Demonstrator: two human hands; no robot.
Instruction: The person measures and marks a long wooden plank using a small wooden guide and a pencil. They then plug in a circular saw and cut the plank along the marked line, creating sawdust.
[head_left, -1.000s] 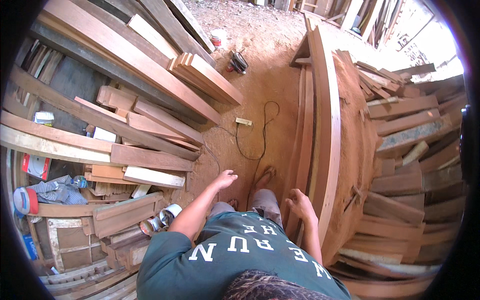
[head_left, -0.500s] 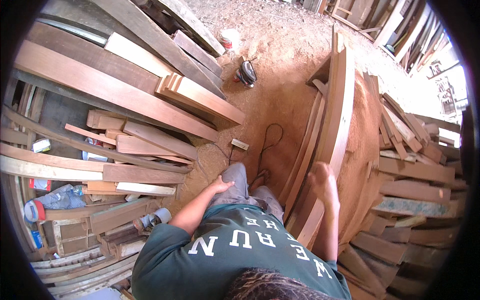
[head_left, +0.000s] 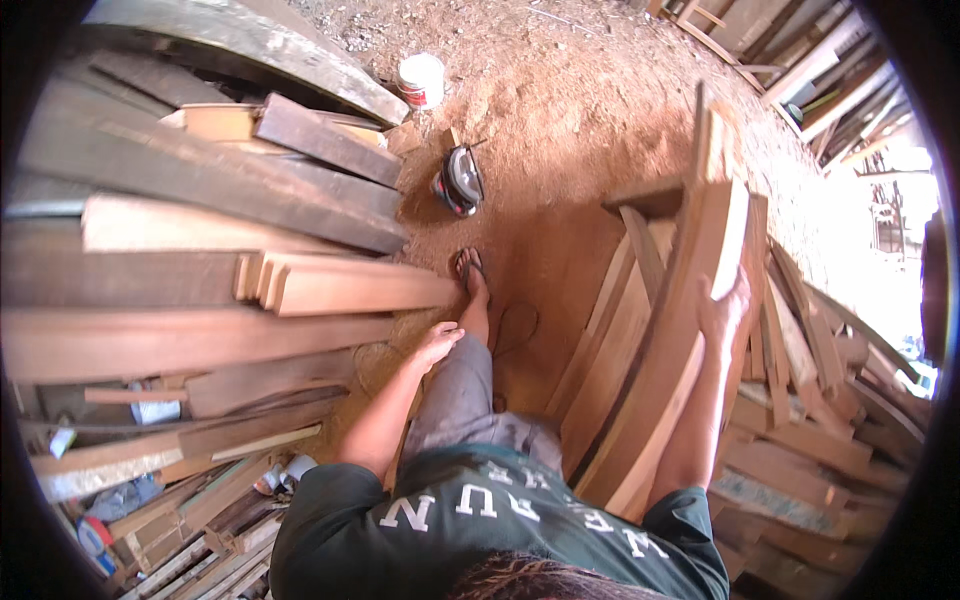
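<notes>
Head view shows our right hand [head_left: 724,312] on a wooden beam [head_left: 655,382], grip unclear, our left hand [head_left: 436,346] empty, fingers [head_left: 451,330] loosely bent, near the knee [head_left: 470,362].

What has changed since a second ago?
Your right hand has moved forward onto the long reddish-brown wooden beam, apparently touching it. Your sandaled left foot has stepped ahead. Your left hand still holds nothing visible; the round white bucket and black-and-silver tool remain on the dusty brown ground.

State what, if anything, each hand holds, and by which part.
Right hand: on the beam, right edge, near its far end; gripping unclear. Left hand: nothing visible.
</notes>
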